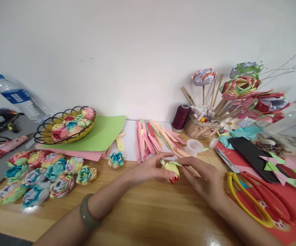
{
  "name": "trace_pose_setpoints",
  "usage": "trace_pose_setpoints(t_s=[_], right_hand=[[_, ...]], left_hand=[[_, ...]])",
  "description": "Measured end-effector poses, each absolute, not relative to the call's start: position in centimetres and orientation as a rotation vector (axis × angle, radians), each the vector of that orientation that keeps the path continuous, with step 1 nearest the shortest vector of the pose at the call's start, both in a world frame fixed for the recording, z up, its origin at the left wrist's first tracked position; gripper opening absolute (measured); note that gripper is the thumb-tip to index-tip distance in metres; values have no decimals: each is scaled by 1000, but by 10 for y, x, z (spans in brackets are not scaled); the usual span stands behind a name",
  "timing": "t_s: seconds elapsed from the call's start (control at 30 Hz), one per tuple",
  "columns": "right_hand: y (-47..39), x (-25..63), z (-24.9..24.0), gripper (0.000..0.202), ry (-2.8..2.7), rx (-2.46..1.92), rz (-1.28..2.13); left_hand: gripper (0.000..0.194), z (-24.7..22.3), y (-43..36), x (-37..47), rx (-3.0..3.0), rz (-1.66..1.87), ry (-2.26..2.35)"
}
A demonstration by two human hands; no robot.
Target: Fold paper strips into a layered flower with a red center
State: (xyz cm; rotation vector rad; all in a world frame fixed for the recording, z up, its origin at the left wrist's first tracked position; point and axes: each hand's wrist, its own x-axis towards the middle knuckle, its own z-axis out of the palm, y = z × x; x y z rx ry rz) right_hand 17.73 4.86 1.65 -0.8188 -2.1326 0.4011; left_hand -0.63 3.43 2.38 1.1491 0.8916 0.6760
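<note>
My left hand (151,169) is closed around a small paper flower (172,168) with pale yellow, green and red petals, held above the wooden table. The fingers of my right hand (204,179) pinch at the flower's right side, touching a pale green petal tip. Whether the right fingertips grip that petal or something finer is partly hidden. Just behind both hands lies a fan of pink, peach, red and green paper strips (148,140) on a white sheet. One blue and yellow paper flower (116,159) sits left of my left hand.
Several finished paper flowers (58,184) lie at left, near a basket (45,136) of more flowers. Right are yellow-and-red scissors (255,201), a black phone (252,159) and folded paper pieces (288,171). Behind stand a maroon thread spool (181,117) and a decorated container (201,129).
</note>
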Motion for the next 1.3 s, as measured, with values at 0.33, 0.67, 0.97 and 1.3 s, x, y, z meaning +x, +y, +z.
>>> trace_pose_setpoints(t_s=[0.33, 0.67, 0.97, 1.3], right_hand=[[52, 170, 27, 27, -1826, -1039, 1409], [53, 167, 18, 30, -1577, -987, 1763], [54, 165, 17, 36, -1630, -1108, 1682], [60, 168, 20, 39, -1850, -1203, 1676]], left_hand=[[45, 15, 32, -4, 1869, 1022, 1256], [34, 6, 28, 2, 1796, 1054, 1133], [40, 14, 25, 2, 1550, 983, 1071], [52, 22, 26, -3, 1567, 946, 1081]])
